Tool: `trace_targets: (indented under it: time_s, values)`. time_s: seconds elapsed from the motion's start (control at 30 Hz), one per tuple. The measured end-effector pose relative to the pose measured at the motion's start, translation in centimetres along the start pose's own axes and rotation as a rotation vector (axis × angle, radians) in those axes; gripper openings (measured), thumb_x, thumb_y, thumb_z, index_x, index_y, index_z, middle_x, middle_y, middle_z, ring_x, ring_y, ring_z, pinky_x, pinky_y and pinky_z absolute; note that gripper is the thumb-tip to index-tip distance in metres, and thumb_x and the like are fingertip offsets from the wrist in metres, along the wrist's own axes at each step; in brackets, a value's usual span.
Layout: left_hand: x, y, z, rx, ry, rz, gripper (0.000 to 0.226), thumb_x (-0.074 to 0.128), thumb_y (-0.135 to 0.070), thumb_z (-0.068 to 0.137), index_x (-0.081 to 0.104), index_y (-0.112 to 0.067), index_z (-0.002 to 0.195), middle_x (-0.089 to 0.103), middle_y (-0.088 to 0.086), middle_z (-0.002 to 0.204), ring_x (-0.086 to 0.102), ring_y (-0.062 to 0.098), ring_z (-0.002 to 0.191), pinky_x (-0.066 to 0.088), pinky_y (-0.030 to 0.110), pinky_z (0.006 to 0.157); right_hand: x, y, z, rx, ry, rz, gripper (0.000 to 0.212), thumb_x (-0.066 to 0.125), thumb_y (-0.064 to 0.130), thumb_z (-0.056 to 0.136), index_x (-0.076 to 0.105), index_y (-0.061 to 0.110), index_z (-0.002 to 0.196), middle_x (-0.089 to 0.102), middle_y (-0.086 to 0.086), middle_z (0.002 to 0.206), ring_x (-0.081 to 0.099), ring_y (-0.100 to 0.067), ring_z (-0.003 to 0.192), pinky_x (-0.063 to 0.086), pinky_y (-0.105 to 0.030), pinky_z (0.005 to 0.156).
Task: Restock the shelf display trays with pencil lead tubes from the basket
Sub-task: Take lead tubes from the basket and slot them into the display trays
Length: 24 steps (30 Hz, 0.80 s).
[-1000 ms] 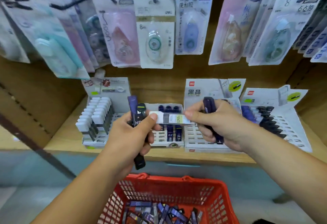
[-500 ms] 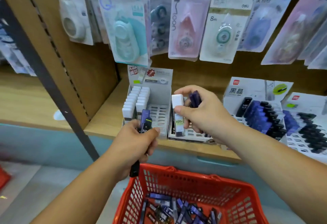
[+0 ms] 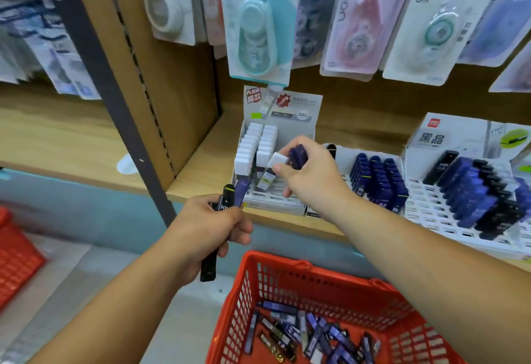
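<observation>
My right hand (image 3: pixel 311 175) pinches a white-capped lead tube (image 3: pixel 273 168) by its cap, its lower end down among the slots of the left display tray (image 3: pixel 273 202). That same hand also holds a dark blue tube (image 3: pixel 298 156) in its palm. That tray holds two rows of white-capped tubes (image 3: pixel 255 145). My left hand (image 3: pixel 212 225) grips a black tube (image 3: pixel 214 251) and a blue one (image 3: pixel 240 192) in front of the shelf edge. The red basket (image 3: pixel 316 280) below holds several loose tubes (image 3: pixel 310 335).
Two more trays hold dark blue tubes (image 3: pixel 379 182) and blue and black tubes (image 3: pixel 482 200) to the right. Correction tape packs (image 3: pixel 258 18) hang above. A dark shelf upright (image 3: pixel 94 56) stands left. Another red basket (image 3: pixel 14 248) sits at the left edge.
My right hand took the white-capped tube from the left hand and carried it to the leftmost tray, tipping it upright into the slots. The view swung left. My left hand kept its tubes.
</observation>
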<state>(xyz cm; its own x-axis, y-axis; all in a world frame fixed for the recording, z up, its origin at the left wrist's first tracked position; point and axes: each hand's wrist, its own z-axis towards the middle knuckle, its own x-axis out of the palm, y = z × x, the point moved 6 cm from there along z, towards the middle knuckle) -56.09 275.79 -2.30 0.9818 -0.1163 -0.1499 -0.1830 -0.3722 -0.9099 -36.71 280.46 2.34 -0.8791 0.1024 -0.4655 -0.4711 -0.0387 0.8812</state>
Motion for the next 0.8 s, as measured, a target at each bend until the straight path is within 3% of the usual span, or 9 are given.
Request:
trace_targets:
  time_s: [0.1, 0.2, 0.37, 0.43, 0.47, 0.53, 0.6, 0.7, 0.8]
  values:
    - [0.0, -0.2, -0.1, 0.006, 0.002, -0.008, 0.008, 0.063, -0.006, 0.097, 0.065, -0.002, 0.105, 0.078, 0.014, 0.085, 0.07, 0.019, 0.066, 0.037, 0.026, 0.045, 0.0, 0.3, 0.5, -0.085, -0.024, -0.104, 0.015, 0.074, 0.013, 0.093, 0.06, 0.017, 0.093, 0.063, -0.01, 0.085, 0.063, -0.028, 0.072, 0.058, -0.035, 0.065]
    - [0.2, -0.4, -0.1, 0.023, -0.003, -0.028, 0.009, 0.063, -0.006, 0.098, 0.065, -0.003, 0.106, 0.078, 0.014, 0.086, 0.069, 0.019, 0.065, 0.037, 0.027, 0.046, 0.8, 1.3, 0.5, -0.192, -0.004, -0.28, 0.014, 0.076, 0.019, 0.091, 0.062, 0.021, 0.094, 0.064, 0.004, 0.084, 0.06, -0.022, 0.081, 0.055, -0.037, 0.076]
    - [0.3, -1.1, 0.1, 0.065, -0.043, -0.115, 0.01, 0.063, -0.007, 0.098, 0.063, -0.006, 0.108, 0.078, 0.013, 0.082, 0.069, 0.021, 0.064, 0.037, 0.027, 0.042, 2.1, 1.8, 0.9, -0.242, 0.023, -0.545, 0.012, 0.073, 0.03, 0.093, 0.069, 0.028, 0.105, 0.07, 0.005, 0.103, 0.064, -0.023, 0.098, 0.056, -0.043, 0.086]
    - [0.2, -1.2, 0.2, 0.086, -0.061, -0.125, 0.012, 0.066, -0.01, 0.097, 0.063, -0.007, 0.108, 0.075, 0.01, 0.076, 0.064, 0.019, 0.058, 0.037, 0.027, 0.041, 1.4, 1.7, 0.9, -0.117, 0.032, -0.241, 0.023, 0.073, 0.028, 0.095, 0.071, 0.029, 0.118, 0.068, 0.008, 0.106, 0.063, -0.011, 0.096, 0.056, -0.031, 0.087]
    - [0.2, -1.4, 0.1, 0.104, -0.066, -0.113, 0.015, 0.07, -0.013, 0.097, 0.063, -0.007, 0.108, 0.073, 0.008, 0.072, 0.06, 0.018, 0.055, 0.037, 0.027, 0.041, 0.6, 1.5, 0.8, -0.001, 0.03, 0.016, 0.026, 0.072, 0.024, 0.097, 0.069, 0.026, 0.123, 0.066, 0.007, 0.098, 0.062, -0.008, 0.085, 0.055, -0.026, 0.078]
    - [0.7, -1.9, -0.3, 0.137, -0.042, -0.075, 0.023, 0.076, -0.025, 0.094, 0.064, -0.01, 0.106, 0.067, 0.008, 0.066, 0.05, 0.016, 0.047, 0.038, 0.027, 0.042, 0.0, 0.9, -0.1, 0.25, 0.092, 0.529, 0.02, 0.064, 0.017, 0.102, 0.067, 0.013, 0.121, 0.057, 0.0, 0.076, 0.053, -0.013, 0.062, 0.049, -0.028, 0.057]
    - [2.0, -2.6, -1.2, 0.164, 0.026, -0.098, 0.026, 0.078, -0.034, 0.092, 0.067, -0.013, 0.103, 0.065, 0.01, 0.066, 0.045, 0.015, 0.042, 0.037, 0.026, 0.041, -0.6, 1.1, -1.1, 0.338, 0.144, 0.782, 0.018, 0.054, 0.016, 0.107, 0.067, 0.006, 0.116, 0.057, -0.004, 0.072, 0.052, -0.015, 0.059, 0.048, -0.03, 0.054]
    - [4.5, -3.5, -2.5, 0.204, 0.126, -0.211, 0.021, 0.078, -0.034, 0.09, 0.072, -0.016, 0.1, 0.063, 0.017, 0.068, 0.043, 0.014, 0.038, 0.033, 0.024, 0.039, -1.3, 1.8, -2.4, 0.33, 0.194, 0.923, 0.026, 0.045, 0.022, 0.11, 0.068, 0.009, 0.113, 0.073, -0.007, 0.087, 0.066, -0.018, 0.073, 0.058, -0.033, 0.066]
    - [6.4, -3.9, -3.1, 0.245, 0.165, -0.264, 0.02, 0.079, -0.029, 0.089, 0.073, -0.016, 0.102, 0.062, 0.011, 0.063, 0.043, 0.012, 0.035, 0.031, 0.022, 0.037, -1.6, 2.2, -3.1, 0.314, 0.252, 1.003, 0.031, 0.041, 0.029, 0.111, 0.063, 0.012, 0.124, 0.076, -0.006, 0.118, 0.074, -0.02, 0.104, 0.061, -0.043, 0.086]
